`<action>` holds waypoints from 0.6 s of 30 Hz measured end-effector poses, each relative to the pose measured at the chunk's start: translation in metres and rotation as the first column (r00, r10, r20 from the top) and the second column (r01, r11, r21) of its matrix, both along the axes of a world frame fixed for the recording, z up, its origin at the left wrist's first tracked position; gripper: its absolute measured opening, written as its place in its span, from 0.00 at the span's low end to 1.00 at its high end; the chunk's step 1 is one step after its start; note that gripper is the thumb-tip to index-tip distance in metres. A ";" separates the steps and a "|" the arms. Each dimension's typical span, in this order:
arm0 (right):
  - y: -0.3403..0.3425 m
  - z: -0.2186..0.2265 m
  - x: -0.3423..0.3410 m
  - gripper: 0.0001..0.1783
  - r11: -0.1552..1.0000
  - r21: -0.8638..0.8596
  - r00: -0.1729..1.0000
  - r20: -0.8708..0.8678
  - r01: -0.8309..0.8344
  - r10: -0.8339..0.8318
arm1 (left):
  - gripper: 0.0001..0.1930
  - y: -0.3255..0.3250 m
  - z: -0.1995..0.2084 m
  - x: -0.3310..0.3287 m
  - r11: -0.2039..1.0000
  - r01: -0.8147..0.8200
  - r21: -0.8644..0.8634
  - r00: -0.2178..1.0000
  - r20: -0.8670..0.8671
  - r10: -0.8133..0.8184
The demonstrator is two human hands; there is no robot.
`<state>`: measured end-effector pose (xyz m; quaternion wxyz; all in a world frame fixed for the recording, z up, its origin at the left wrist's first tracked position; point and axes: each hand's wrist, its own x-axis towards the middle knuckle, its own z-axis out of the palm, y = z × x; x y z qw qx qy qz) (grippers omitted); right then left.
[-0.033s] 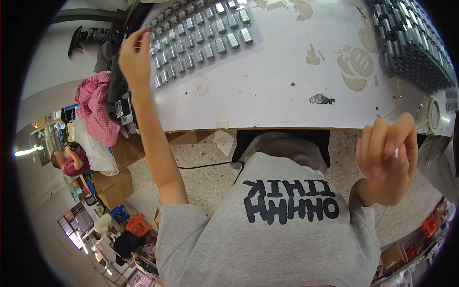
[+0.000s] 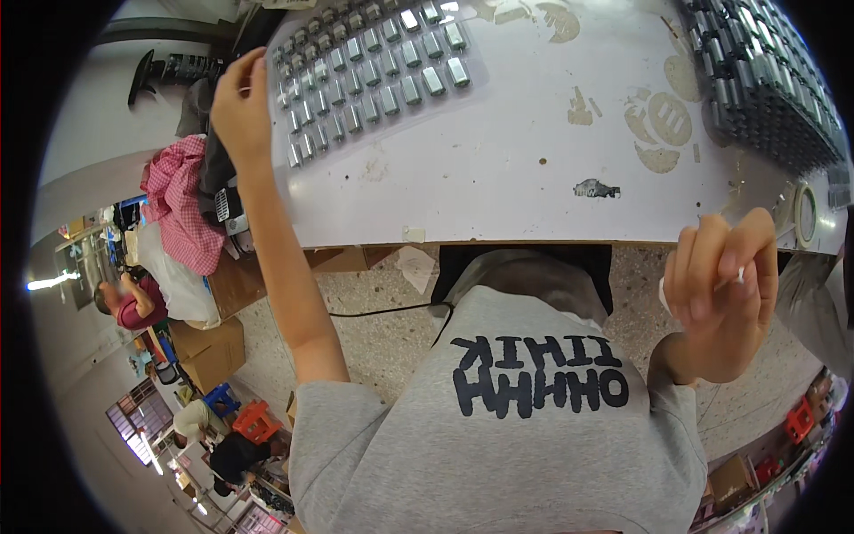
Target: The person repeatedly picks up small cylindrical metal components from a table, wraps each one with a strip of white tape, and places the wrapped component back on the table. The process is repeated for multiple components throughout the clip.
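The right hand [image 2: 725, 289] pinches a tiny white bit [image 2: 740, 275], probably light. The left hand's [image 2: 238, 111] fingers curl; I can't tell if they hold anything. Just right of them, shiny blocks [image 2: 390, 97] look hard, maybe slippery; grab their sides.

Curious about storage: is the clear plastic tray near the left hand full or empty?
Full where visible: rows of silvery metal blocks cover the tray; its far side is partly cropped.

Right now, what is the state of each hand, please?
Left hand: fingers curled beside the tray; a hold cannot be told.
Right hand: closed, pinching a small white thing.
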<state>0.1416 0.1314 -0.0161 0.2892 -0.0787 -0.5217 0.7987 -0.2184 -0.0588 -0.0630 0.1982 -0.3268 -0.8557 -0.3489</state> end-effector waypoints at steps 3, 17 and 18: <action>0.006 0.000 -0.003 0.10 0.987 0.071 0.988 -0.060 0.144 -0.140 | 0.09 0.026 0.031 0.004 0.988 0.157 0.002 0.988 -0.001 -0.157; 0.023 0.021 -0.005 0.10 0.997 0.041 0.954 0.290 0.062 -0.072 | 0.13 0.216 0.020 0.022 0.835 0.465 -0.295 0.808 -0.245 -0.536; 0.024 0.019 -0.004 0.10 0.998 0.027 0.952 0.301 0.049 -0.055 | 0.15 0.217 0.019 0.019 0.846 0.441 -0.300 0.817 -0.256 -0.517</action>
